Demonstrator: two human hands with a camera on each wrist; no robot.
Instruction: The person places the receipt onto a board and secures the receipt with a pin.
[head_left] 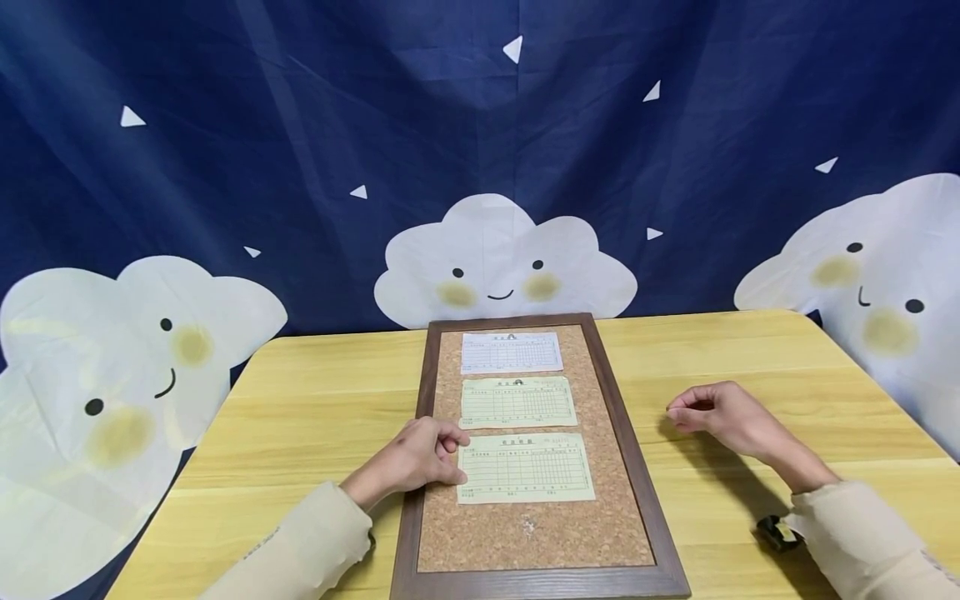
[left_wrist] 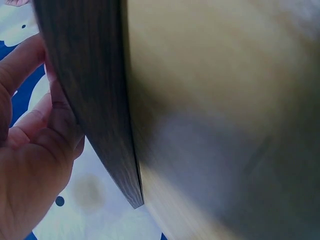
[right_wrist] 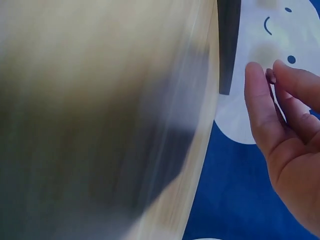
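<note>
On the cork board [head_left: 618, 533] lie three printed paper forms in a column: a whitish form [head_left: 512, 354] at the top, a pale green form [head_left: 517, 403] in the middle and another pale green form [head_left: 525, 471] lowest. Small dark marks like pins sit at the upper edges of the top two. My left hand [head_left: 420, 456] touches the left edge of the lowest form, index finger near its upper corner and thumb lower down, spread apart. Right of the board, my right hand [head_left: 731, 419] is raised over the table, pinching a small dark brown thing [right_wrist: 270, 76] between fingertips.
A dark wooden frame [head_left: 637, 467] surrounds the cork. Several tiny shiny pieces [head_left: 528, 525] lie on the cork below the lowest form. The board rests on a light wooden table [head_left: 300, 425]. Behind hangs a blue curtain [head_left: 420, 108] with white smiling clouds.
</note>
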